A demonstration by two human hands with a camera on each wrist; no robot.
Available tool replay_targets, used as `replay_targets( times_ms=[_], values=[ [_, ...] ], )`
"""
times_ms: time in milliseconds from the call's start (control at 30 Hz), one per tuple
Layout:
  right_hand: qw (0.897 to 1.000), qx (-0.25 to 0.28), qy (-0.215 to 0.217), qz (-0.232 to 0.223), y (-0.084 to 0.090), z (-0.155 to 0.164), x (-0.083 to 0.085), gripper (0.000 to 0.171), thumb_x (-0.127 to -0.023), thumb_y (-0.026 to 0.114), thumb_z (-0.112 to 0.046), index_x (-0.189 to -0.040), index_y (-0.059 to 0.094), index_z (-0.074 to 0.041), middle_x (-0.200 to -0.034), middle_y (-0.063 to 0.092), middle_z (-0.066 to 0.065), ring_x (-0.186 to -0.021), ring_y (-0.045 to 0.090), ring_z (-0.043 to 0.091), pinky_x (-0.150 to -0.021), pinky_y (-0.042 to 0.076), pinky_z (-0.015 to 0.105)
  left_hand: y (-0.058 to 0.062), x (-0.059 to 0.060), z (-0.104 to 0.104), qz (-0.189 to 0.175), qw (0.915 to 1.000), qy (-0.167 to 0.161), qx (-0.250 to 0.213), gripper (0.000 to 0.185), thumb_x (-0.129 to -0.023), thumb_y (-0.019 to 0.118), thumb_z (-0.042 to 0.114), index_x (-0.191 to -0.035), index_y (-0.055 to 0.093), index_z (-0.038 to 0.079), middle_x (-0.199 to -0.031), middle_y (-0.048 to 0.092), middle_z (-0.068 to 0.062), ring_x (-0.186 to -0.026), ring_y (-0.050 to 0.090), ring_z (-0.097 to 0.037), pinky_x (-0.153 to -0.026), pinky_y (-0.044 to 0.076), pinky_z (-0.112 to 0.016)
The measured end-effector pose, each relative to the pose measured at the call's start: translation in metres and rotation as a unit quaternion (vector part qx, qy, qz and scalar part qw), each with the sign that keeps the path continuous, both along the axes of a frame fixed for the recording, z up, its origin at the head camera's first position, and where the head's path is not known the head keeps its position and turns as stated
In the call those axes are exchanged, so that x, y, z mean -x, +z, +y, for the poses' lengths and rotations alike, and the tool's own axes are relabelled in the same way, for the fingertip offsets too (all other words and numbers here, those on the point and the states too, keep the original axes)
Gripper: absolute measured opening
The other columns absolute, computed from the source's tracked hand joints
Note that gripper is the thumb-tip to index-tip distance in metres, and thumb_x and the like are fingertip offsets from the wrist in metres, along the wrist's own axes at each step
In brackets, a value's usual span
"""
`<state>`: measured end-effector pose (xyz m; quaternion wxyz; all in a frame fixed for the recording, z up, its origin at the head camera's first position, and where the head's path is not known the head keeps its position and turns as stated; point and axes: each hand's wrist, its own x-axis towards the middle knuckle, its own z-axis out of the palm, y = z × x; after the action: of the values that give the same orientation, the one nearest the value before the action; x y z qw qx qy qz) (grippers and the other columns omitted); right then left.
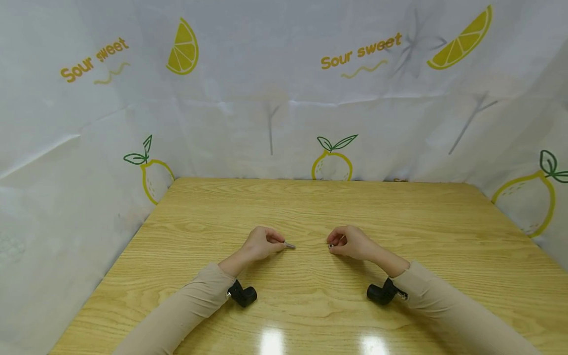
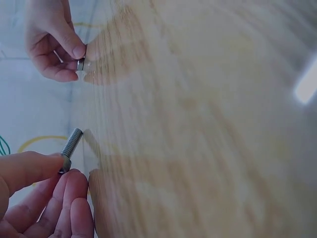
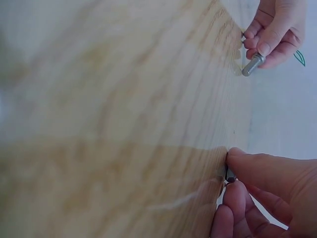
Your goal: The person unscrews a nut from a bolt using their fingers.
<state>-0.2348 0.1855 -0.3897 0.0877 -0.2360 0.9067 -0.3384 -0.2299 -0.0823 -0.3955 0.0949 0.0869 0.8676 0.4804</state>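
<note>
My left hand pinches a silver bolt by its head between thumb and fingers. The threaded shank points out toward the right hand, as the head view also shows the bolt. Opposite it, my right hand pinches a small metal nut between thumb and fingertips. In the right wrist view the nut is mostly covered by the fingers. A gap separates bolt and nut. Both hands are low over the wooden table.
Black wrist-mounted devices sit at both cuffs, close to the tabletop. A white cloth printed with lemons hangs behind the table and along its sides. Two bright reflections lie near the front of the table.
</note>
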Motion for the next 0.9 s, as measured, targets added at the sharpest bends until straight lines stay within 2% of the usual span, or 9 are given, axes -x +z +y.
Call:
replay_targets(
  times_ms=[367, 900],
  values=[
    [1.0, 0.004, 0.001, -0.003, -0.0001, -0.0004, 0.0001, 0.013, -0.084, 0.066, -0.005, -0.095, 0.065, 0.0, -0.083, 0.062, 0.008, -0.069, 0.054, 0.009, -0.061, 0.046, 0.02, -0.0004, -0.0016, 0.0, 0.024, 0.9988, -0.01, 0.041, 0.009, -0.082, 0.07, 0.008, -0.089, 0.072, 0.004, -0.088, 0.068, -0.007, -0.071, 0.056, -0.011, -0.057, 0.043, -0.019],
    [1.0, -0.001, 0.001, -0.004, -0.0004, 0.0001, 0.0007, 0.013, -0.083, 0.067, -0.005, -0.095, 0.064, 0.0, -0.084, 0.062, 0.008, -0.07, 0.054, 0.009, -0.061, 0.046, 0.02, 0.0034, -0.0052, 0.0016, 0.027, 0.9976, -0.022, 0.06, 0.011, -0.082, 0.07, 0.006, -0.091, 0.072, 0.002, -0.087, 0.066, -0.008, -0.071, 0.056, -0.01, -0.057, 0.043, -0.018]
  ],
)
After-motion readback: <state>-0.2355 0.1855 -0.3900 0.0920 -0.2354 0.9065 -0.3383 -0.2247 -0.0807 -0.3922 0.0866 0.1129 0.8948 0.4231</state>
